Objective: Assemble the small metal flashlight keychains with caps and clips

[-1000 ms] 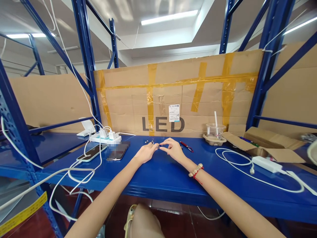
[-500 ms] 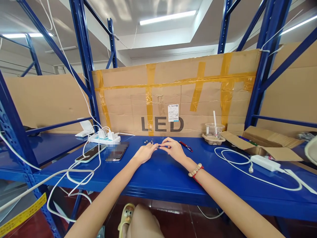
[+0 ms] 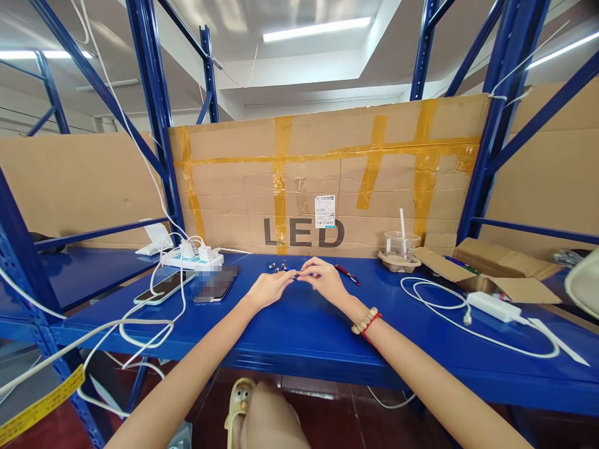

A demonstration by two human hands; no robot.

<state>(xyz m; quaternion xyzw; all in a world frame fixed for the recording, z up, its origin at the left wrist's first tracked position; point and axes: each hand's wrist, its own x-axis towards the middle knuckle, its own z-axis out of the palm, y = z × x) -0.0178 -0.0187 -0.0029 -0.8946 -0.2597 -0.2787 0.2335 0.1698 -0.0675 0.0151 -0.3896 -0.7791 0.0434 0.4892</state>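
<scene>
"What have the hands got?"

"The left hand keeps its grip nearly closed, fingertips pinching a small metal piece just above the blue tabletop."

"And the right hand?"

"Thumb and forefinger are drawn close together right at that piece, almost meeting the left fingertips. It's too small to tell whether this grip holds it as well."

"Anything near them?"

"A few loose bits lie on the tabletop just beyond the left hand, and a red tool lies beside the right."

"Farther off?"

"Left, a phone near a white power strip; right, a plastic cup with a straw and an open cardboard box."
</scene>
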